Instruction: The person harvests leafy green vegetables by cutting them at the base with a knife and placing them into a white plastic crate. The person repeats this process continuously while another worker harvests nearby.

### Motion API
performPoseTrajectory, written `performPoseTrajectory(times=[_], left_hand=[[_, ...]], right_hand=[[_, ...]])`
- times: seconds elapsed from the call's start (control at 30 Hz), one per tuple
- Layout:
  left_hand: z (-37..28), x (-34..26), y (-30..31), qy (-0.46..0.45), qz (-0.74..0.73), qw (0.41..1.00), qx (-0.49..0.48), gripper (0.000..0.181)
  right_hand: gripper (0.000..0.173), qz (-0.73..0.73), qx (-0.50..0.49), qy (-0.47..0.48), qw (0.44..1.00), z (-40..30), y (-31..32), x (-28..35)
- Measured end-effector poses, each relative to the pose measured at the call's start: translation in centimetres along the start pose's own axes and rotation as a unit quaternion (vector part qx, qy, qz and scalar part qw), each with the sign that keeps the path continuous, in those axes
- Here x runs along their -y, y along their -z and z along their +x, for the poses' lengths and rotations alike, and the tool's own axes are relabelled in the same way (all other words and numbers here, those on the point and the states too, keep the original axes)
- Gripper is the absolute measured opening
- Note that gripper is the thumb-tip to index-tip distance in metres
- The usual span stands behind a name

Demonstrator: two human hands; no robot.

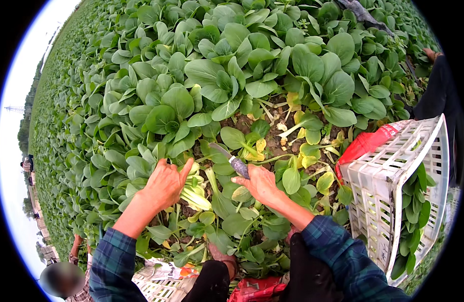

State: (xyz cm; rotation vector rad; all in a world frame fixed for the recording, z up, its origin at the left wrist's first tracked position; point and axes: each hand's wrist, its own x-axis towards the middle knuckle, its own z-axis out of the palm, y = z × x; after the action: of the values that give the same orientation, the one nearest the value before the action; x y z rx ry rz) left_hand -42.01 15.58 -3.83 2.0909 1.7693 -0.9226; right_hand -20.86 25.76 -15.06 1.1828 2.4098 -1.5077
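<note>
Rows of leafy bok choy (pixel 216 75) fill the field before me. My left hand (pixel 166 183) is around a bok choy head (pixel 196 188), whose pale stalks point down and right; part of the head is hidden by the fingers. In my right hand (pixel 258 183) is a small knife (pixel 237 164), held by its dark wrapped handle, with the curved blade pointing up and left. Cut green leaves and yellowed leaves (pixel 309 154) lie on the soil between and beyond my hands.
A white plastic crate (pixel 375 181) holding greens stands tilted at the right, a red bag (pixel 367 145) over its edge. Another white crate (pixel 164 283) and a red package (pixel 256 288) are near my legs. Co-workers' arms (pixel 76 245) show lower left and at the upper right.
</note>
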Motion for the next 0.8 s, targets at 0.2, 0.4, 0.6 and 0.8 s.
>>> performPoseTrajectory(times=[0.2, 0.4, 0.6, 0.8], left_hand=[[6.6, 3.7, 2.1, 0.079, 0.082, 0.984, 0.139, 0.092], [7.9, 8.4, 2.6, 0.130, 0.052, 0.962, 0.235, 0.100], [5.5, 11.2, -1.9, 0.139, 0.009, 0.969, 0.204, 0.100], [3.0, 10.5, -5.0, 0.135, 0.004, 0.984, 0.118, 0.079]], right_hand=[[0.040, -0.033, 0.011, 0.032, 0.999, 3.8, -2.1, 3.6], [0.037, -0.014, -0.011, 0.022, 1.000, 9.0, -4.6, 3.8], [0.041, 0.015, -0.011, -0.008, 1.000, 10.5, -5.2, 4.3], [0.043, 0.025, -0.002, -0.012, 1.000, 10.6, -6.1, 4.9]])
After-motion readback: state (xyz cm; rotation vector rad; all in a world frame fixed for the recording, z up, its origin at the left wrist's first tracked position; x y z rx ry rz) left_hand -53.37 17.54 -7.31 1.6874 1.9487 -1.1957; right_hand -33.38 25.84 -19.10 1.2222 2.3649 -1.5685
